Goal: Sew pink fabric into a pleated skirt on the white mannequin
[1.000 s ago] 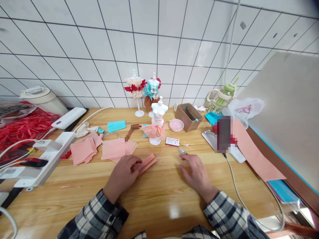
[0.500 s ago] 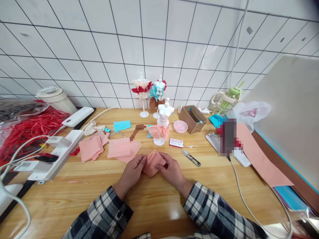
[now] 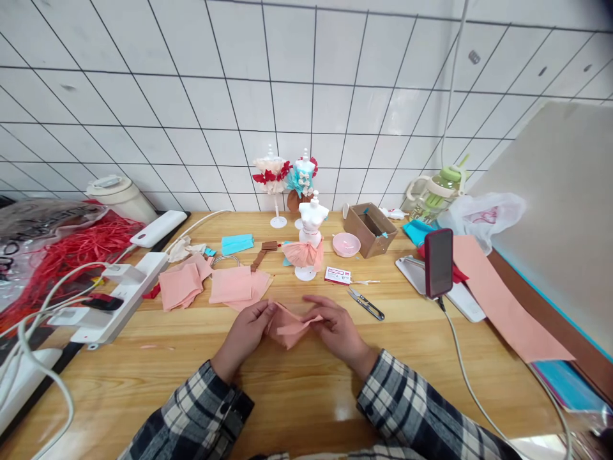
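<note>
Between my hands is a folded piece of peach crepe paper [image 3: 286, 327], its upper layer lifting along a crease. My left hand [image 3: 245, 335] pinches its left side between thumb and fingers. On the other side my right hand [image 3: 338, 329] grips the right corner, with the index finger stretched out above. Just beyond stands a small white dress-form mannequin [image 3: 312, 217] with a gathered peach skirt [image 3: 305, 253] round its lower part. Thread snips [image 3: 366, 303] lie to the right of my right hand. Peach paper sheets [image 3: 230, 284] rest beyond my left hand.
Two decorated mannequins [image 3: 274, 176] stand by the tiled wall. A pink bowl [image 3: 346, 245], a cardboard box [image 3: 370, 230] and a small white-and-red box [image 3: 338, 275] sit at the back. A phone [image 3: 438, 263] stands upright at right, its cable trailing forward. At left lies a power strip [image 3: 136, 287].
My right hand has shifted slightly right and raised the paper's right corner, so the folded piece opens along its crease. My left hand keeps its hold. The view has tilted a little.
</note>
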Available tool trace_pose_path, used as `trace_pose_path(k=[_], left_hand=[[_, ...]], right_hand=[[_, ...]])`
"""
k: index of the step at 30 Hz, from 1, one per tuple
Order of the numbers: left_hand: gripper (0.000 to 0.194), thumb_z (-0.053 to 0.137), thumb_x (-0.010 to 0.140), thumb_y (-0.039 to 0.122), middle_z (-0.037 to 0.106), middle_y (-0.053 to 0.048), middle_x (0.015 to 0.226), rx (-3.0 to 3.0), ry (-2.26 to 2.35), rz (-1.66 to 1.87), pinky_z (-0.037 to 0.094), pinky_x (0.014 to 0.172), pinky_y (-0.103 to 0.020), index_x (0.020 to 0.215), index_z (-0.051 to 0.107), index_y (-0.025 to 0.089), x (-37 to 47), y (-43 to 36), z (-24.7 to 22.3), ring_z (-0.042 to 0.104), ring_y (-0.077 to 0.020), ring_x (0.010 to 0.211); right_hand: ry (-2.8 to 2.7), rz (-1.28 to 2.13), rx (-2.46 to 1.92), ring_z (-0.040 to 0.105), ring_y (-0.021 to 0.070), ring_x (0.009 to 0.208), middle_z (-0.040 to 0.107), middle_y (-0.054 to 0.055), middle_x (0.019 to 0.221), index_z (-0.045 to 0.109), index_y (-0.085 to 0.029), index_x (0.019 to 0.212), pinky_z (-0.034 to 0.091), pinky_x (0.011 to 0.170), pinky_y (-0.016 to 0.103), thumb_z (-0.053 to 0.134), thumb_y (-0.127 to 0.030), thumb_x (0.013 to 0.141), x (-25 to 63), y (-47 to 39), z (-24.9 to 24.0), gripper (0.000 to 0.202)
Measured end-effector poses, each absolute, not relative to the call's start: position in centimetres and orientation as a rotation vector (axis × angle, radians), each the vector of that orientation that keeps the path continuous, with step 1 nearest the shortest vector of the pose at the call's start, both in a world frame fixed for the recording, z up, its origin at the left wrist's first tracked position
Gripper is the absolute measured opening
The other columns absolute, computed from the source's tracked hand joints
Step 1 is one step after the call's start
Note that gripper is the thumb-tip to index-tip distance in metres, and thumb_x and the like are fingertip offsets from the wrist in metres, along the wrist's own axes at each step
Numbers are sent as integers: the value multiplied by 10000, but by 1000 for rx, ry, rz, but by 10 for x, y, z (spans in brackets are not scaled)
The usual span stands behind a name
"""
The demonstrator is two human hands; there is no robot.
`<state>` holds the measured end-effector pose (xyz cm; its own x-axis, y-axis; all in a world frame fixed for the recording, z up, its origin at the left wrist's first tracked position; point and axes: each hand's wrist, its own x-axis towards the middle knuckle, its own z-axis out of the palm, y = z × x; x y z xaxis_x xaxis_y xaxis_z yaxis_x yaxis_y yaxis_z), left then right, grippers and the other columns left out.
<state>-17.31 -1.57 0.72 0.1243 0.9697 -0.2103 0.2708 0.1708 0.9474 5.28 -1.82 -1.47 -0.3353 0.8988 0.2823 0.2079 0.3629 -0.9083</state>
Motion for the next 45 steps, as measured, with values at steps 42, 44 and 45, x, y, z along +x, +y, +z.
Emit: trace_pose_path(k=[42,44,45], left_hand=[[264,474,928,375,702,-46,833,2367,1753,581,440,697,-307,870,673,212,-178,-2,50,617,-200,782],[229,485,939,321,681,-27,770,2555,1407,609,440,689,-288,829,658,218,-172,-37,42,604,-175,754],[206,496,937,287,669,-13,746,2613,1248,610,435,667,-280,812,647,224,-167,-53,36,592,-163,727]], right_hand=[[-2458,518,-898,498,244,1160,595,86,1295,559,-250,1271,318,1005,435,622,-432,848,59,-47,-1,465],[-2376,500,-879,551,198,953,672,59,1034,643,-230,1054,382,872,366,584,-351,886,64,-48,-5,215],[-2374,496,-860,545,181,867,669,42,917,649,-222,962,389,810,339,566,-306,897,67,-49,-6,135]])
